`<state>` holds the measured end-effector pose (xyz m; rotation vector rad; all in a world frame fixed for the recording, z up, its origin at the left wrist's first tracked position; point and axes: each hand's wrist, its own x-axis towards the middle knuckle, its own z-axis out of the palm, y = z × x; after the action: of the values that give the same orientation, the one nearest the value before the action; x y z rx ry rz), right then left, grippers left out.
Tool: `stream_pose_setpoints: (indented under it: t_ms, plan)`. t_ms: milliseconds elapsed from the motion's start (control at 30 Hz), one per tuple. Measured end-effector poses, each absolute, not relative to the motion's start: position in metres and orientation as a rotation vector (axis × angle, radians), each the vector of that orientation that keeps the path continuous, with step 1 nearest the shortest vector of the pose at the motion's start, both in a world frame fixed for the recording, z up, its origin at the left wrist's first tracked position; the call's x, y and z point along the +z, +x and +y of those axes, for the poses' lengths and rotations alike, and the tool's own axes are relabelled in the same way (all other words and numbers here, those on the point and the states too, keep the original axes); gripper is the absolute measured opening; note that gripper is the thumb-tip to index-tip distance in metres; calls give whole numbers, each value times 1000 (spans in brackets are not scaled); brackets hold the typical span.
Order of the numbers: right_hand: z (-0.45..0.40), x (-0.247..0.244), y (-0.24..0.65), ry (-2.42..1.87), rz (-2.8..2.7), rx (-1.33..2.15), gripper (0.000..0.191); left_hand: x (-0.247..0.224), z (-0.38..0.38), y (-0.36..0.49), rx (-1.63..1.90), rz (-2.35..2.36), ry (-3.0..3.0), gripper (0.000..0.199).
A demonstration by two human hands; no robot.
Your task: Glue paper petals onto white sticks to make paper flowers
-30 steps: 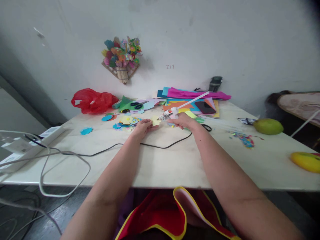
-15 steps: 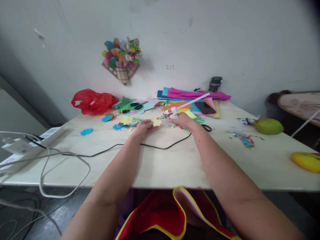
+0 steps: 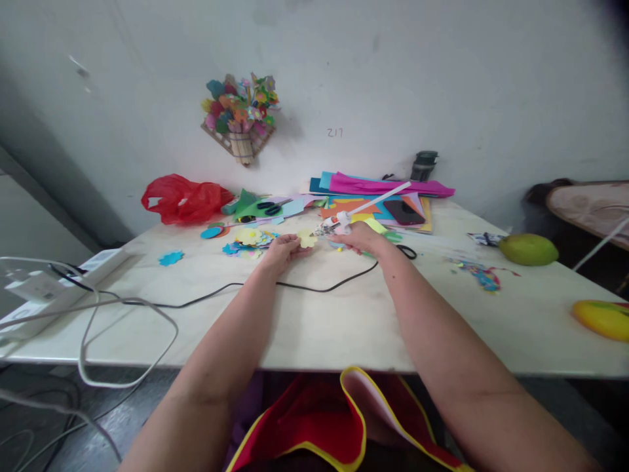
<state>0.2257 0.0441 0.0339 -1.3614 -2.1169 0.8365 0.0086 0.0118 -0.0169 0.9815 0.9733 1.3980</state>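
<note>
Pinched in my left hand [image 3: 285, 252] is a pale yellow flower-shaped paper [image 3: 308, 239]. My right hand [image 3: 358, 237] is wrapped round a white glue gun [image 3: 343, 223] with a long glue stick poking out of its back. The gun's tip points left, close beside the yellow flower; whether they touch cannot be made out. Left of my left hand lies a pile of cut paper flowers [image 3: 248, 241] in yellow, blue and other colours. A blue paper flower [image 3: 171, 258] lies apart on the table [image 3: 334, 334].
A black cord [image 3: 314, 290] crosses the table. Behind are a red plastic bag [image 3: 181, 198], scissors [image 3: 270, 208], coloured sheets [image 3: 378, 187] and a phone [image 3: 403, 212]. A power strip [image 3: 93, 265] sits at left, a green mango [image 3: 528, 250] at right.
</note>
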Motion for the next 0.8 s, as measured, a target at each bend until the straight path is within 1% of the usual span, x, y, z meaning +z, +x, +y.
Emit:
stream_pose_setpoints:
  t_ms: [800]
  plan:
    - [37,38,217,-1351,-2124,801,29,-17,13,7,1350,977,1006,10]
